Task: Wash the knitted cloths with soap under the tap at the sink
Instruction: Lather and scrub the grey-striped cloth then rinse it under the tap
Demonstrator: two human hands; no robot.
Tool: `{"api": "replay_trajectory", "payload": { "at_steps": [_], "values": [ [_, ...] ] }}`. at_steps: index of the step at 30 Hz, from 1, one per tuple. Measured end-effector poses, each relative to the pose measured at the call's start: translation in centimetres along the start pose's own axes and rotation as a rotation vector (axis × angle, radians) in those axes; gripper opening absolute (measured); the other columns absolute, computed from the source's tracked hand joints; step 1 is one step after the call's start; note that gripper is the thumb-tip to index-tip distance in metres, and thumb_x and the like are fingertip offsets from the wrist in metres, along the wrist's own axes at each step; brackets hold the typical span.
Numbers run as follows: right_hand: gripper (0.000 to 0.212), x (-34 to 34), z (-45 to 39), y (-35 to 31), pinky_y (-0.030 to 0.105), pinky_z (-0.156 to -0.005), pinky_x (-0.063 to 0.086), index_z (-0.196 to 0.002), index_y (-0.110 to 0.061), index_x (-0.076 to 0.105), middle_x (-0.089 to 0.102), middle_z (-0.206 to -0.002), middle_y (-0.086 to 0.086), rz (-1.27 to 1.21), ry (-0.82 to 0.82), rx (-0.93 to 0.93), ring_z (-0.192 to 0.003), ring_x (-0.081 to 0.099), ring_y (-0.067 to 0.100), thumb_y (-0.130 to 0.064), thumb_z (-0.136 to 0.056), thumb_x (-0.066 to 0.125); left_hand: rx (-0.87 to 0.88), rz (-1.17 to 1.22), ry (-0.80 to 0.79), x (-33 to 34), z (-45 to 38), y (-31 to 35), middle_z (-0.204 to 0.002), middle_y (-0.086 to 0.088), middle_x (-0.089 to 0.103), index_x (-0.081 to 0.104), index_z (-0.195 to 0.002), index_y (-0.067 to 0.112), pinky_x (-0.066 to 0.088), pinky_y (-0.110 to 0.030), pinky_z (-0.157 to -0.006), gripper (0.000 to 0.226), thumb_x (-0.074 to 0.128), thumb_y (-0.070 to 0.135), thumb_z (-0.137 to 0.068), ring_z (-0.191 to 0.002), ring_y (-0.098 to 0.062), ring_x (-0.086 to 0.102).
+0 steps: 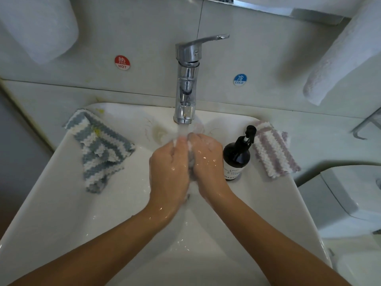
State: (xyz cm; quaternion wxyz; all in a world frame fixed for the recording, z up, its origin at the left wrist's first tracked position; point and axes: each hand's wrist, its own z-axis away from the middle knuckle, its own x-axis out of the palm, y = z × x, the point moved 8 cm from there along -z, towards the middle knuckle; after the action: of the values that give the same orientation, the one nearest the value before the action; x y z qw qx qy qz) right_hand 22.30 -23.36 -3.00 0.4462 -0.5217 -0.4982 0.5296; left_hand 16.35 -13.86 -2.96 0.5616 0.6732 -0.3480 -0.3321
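Observation:
Water runs from the chrome tap (186,87) onto my two hands over the middle of the white sink (68,203). My left hand (169,170) and my right hand (206,162) are pressed together and grip a wet, soapy grey cloth (191,159), of which only a strip shows between them. A blue and white striped knitted cloth (99,147) hangs over the sink's left rim. A purple and white striped knitted cloth (272,149) lies on the right rim. The black soap pump bottle (237,157) stands just right of my right hand.
Hot (122,62) and cold (240,79) stickers sit on the wall either side of the tap. A pale towel (334,65) hangs at the upper right. A white toilet (350,199) stands to the right of the sink.

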Motion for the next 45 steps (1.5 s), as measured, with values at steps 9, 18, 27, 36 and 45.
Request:
{"api": "replay_trajectory", "payload": {
  "at_steps": [9,18,27,36,45],
  "values": [
    [0.008,1.2,1.2,1.1,0.030,-0.053,0.049,-0.095,-0.034,0.049,0.062,-0.091,-0.001,-0.028,-0.082,0.003,-0.068,0.061,0.016,-0.038,-0.099,0.044,-0.017,0.009,0.061,-1.1,-2.0,-1.0,-0.067,0.008,0.053,0.054,-0.090,0.012,0.049,-0.030,-0.052,0.022,0.047,0.029,-0.101,-0.053,-0.003,0.053],
    [0.029,0.2,0.9,0.7,0.044,-0.085,0.057,-0.099,-0.039,0.053,0.061,-0.099,-0.008,0.005,-0.035,-0.022,-0.097,0.064,0.018,-0.010,-0.098,0.045,-0.072,-0.052,-0.081,0.9,-1.4,-2.3,-0.108,0.004,0.063,0.047,-0.108,0.043,0.056,-0.048,-0.083,0.024,0.046,0.051,-0.086,-0.095,-0.014,0.065],
    [0.030,1.7,1.7,0.9,0.041,-0.073,0.056,-0.096,-0.014,0.057,0.067,-0.082,0.008,-0.014,-0.086,0.044,-0.078,0.067,0.020,-0.044,-0.097,0.051,-0.085,0.027,0.060,-0.4,-1.4,-1.9,-0.071,0.002,0.065,0.059,-0.087,0.017,0.049,-0.028,-0.061,0.032,0.042,0.040,-0.101,-0.066,-0.009,0.063],
    [0.036,2.0,1.6,2.2,0.032,-0.069,0.053,-0.075,-0.027,0.061,0.067,-0.071,-0.004,0.118,-0.063,0.140,-0.070,0.066,0.009,-0.050,-0.097,0.045,-0.176,0.020,0.096,0.0,-0.7,-2.2,-0.063,0.003,0.068,0.069,-0.074,0.018,0.050,-0.025,-0.058,0.045,0.045,0.045,-0.099,-0.061,-0.006,0.065],
    [0.037,1.4,1.9,1.4,0.050,-0.076,0.056,-0.088,-0.011,0.060,0.066,-0.082,0.014,0.014,-0.034,0.098,-0.081,0.067,0.029,-0.041,-0.100,0.042,-0.095,0.022,0.113,-0.1,-0.9,-1.4,-0.063,-0.006,0.065,0.064,-0.075,0.007,0.052,-0.031,-0.058,0.044,0.044,0.035,-0.102,-0.061,-0.018,0.064]
  ]
}}
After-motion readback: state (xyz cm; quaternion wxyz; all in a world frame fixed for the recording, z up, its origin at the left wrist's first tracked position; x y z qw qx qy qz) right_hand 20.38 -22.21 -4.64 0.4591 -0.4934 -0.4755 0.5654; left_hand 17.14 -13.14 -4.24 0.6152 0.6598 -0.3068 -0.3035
